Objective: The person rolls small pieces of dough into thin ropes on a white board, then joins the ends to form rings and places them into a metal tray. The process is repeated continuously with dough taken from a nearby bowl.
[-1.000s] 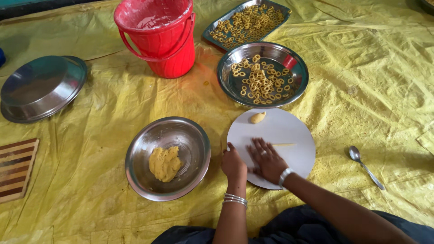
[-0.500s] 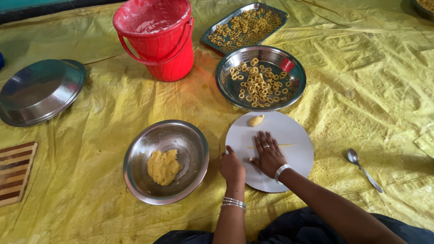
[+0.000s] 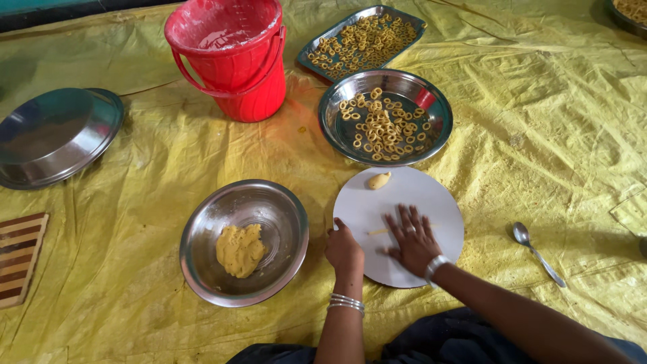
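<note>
While we sit low in the frame, our right hand [image 3: 412,237] lies flat with fingers spread on a thin dough strip [image 3: 377,232] on the round white board [image 3: 418,192]. Our left hand [image 3: 344,248] is curled, holding the board's left edge. A steel bowl [image 3: 269,202] sits just left.

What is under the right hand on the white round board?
The right hand lies flat on the white round board. A thin strip of yellow dough sticks out at its left; the rest of the strip is covered by the palm.
</note>
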